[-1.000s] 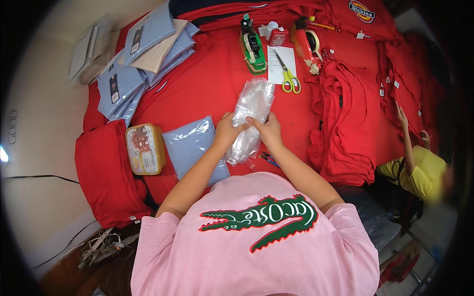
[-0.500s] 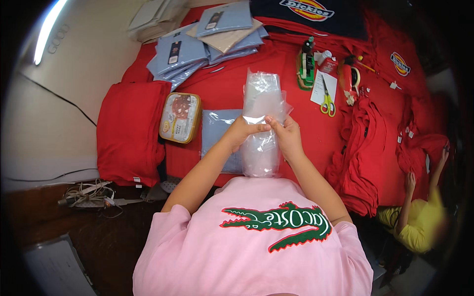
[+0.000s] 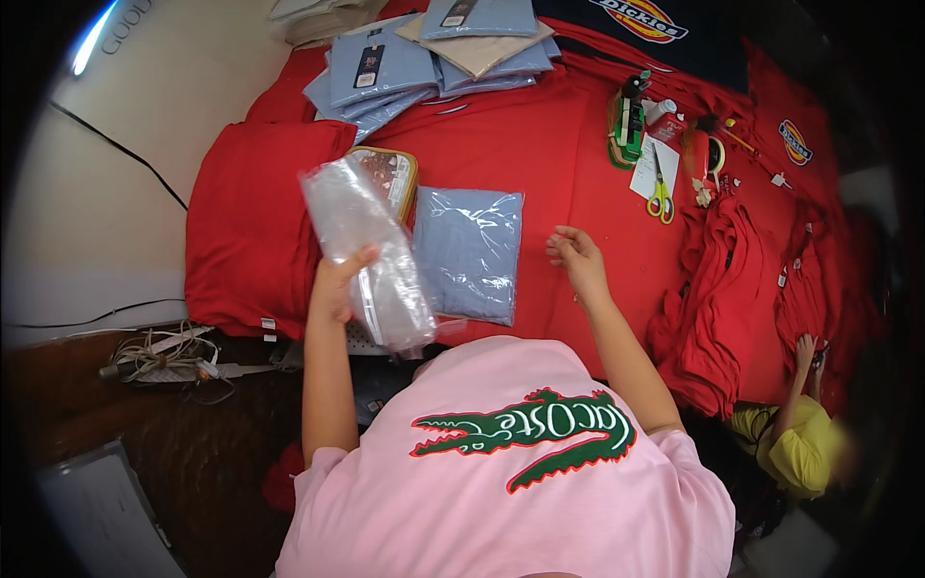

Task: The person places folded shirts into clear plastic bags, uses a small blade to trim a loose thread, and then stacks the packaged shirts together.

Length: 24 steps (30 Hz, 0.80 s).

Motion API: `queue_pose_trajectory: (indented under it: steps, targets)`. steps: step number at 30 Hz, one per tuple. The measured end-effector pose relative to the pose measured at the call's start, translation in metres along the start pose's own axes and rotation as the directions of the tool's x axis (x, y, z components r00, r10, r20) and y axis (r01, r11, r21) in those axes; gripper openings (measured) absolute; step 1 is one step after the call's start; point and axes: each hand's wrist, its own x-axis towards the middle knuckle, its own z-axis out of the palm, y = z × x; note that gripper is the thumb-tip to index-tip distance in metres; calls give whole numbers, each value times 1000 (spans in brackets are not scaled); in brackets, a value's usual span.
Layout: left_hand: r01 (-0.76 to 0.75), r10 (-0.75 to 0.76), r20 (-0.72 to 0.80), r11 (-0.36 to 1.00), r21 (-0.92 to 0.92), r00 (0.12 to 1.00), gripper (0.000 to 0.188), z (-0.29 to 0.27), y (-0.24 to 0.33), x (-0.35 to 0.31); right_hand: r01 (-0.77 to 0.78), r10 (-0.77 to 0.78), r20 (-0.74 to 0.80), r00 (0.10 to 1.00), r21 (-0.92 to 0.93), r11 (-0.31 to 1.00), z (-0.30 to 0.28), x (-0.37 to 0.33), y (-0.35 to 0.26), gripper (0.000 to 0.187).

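Head view: the left hand [image 3: 334, 286] grips a clear plastic bag [image 3: 371, 255] about halfway along its length, thumb on the near face and fingers curled behind. The bag stands tilted up and leftward over the near edge of the red cloth [image 3: 540, 173], its lower end drooping toward the pink shirt [image 3: 520, 482]. The right hand [image 3: 576, 258] is released and holds nothing; it hovers palm-down with loosely spread fingers above the cloth, just right of a folded blue garment in a bag [image 3: 469, 252] that lies flat there.

A one-handed pinch on such slick film looks risky to me: the bag could slide through the fingers or fold over on itself, since nothing supports its free ends. The drooping end might also brush the bagged garment or the patterned tin [image 3: 390, 173] just behind it and drag them askew.

Both forearms rise from the lower edge, the left bent up steeply at the elbow, the right stretched forward and lower (wrist nearly straight). Scissors [image 3: 659, 188] and a tape dispenser [image 3: 628, 120] sit well apart, farther back to the right.
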Motion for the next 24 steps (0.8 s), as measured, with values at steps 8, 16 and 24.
queue_pose_trajectory:
  steps: [8, 16, 24]
  targets:
    - [167, -171, 7, 969, 181, 985, 59, -73, -23, -18, -241, 228, 86, 970, 206, 948, 33, -13, 35, 43]
    - [60, -271, 244, 774, 630, 931, 48, -34, -6, 6, -163, 172, 75, 982, -113, 980, 88, 17, 42, 48]
    - [-979, -362, 914, 14, 205, 186, 15, 268, 44, -56, 389, -16, 409, 913, -855, 343, -30, 101, -136, 35]
